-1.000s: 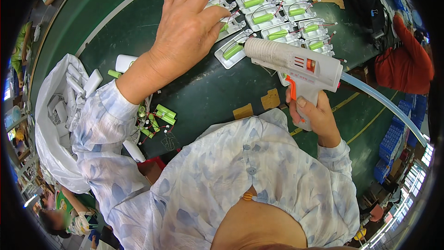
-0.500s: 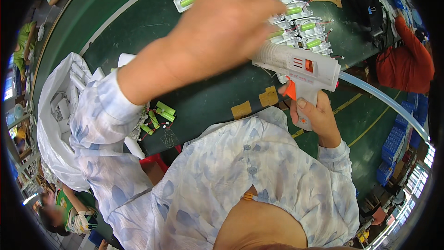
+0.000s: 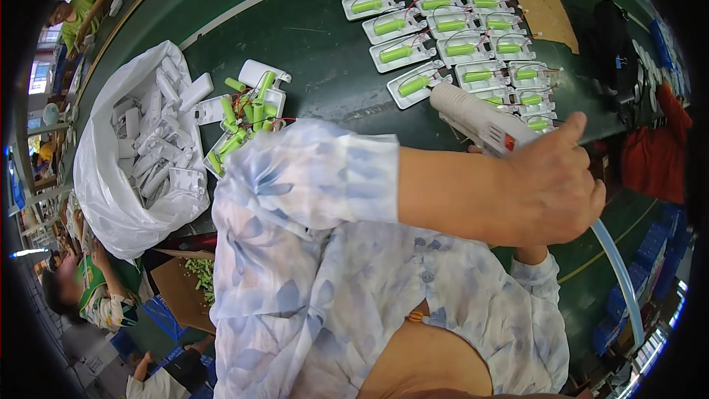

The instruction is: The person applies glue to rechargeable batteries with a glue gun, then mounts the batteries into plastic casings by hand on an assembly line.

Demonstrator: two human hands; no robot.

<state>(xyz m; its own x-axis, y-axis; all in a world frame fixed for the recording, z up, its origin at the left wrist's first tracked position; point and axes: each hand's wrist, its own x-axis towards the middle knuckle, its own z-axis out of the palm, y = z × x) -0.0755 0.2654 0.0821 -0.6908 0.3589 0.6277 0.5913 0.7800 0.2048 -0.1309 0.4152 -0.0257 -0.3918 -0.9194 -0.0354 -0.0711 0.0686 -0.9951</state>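
From the head camera I am looking down at a dark green table (image 3: 310, 37) with my left hand (image 3: 550, 188) crossing the middle of the picture, its forearm coming out of a pale floral sleeve (image 3: 310, 185). The left fingers (image 3: 572, 129) are curling closed over the rear of a white glue gun (image 3: 480, 120); whether they are truly gripping it or only resting on it I cannot tell, since the back of the hand is covering the contact. My right hand is sitting behind the left one and is not showing, so its fingers I cannot judge either. The gun's nozzle is pointing up and to the left, ending just beside the nearest of the white trays (image 3: 413, 85), each one carrying a green cylindrical cell (image 3: 396, 53) with thin red wires. A clear tube (image 3: 617, 281) is curving down toward the lower right.

I am judging the gun to be light, rigid plastic, best taken at the handle and well away from the nozzle, which is likely hot. The trays are looking thin and easy to nudge out of their rows, and the wires fragile.

To the left, a white plastic bag (image 3: 111, 192) is holding more white shells, and loose green cells (image 3: 247, 114) are lying near it. Another person (image 3: 81, 288) is working at the lower left edge
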